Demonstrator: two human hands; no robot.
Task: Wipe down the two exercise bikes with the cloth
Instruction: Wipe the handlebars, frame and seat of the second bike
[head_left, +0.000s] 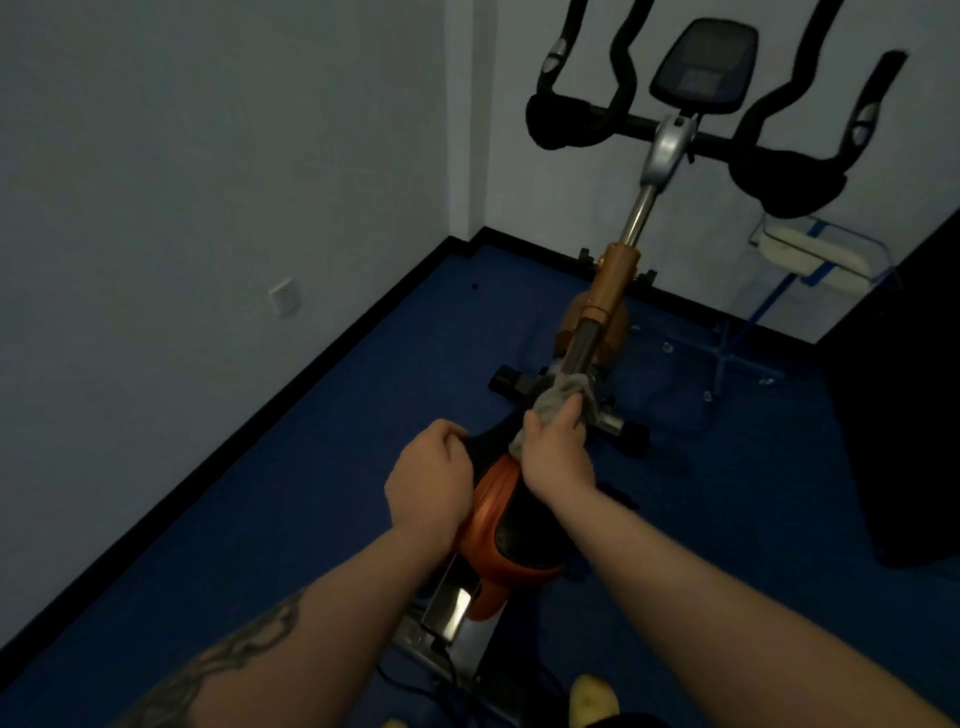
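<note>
Head view: right hand (558, 449) grips the cloth (563, 397) around the bike (613, 283) frame — left hand (428, 480) holds the saddle (511, 512). Handlebars (685, 137) and a second bike likely remain.

Both forearms are bare, with no sleeves in view. The left forearm (249, 644) carries a dark, curling tattoo. The left hand (428, 480) and right hand (558, 449) wear no gloves.

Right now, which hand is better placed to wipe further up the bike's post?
The right hand: it already holds the cloth against the post. The left hand grips the saddle and has no cloth.
</note>
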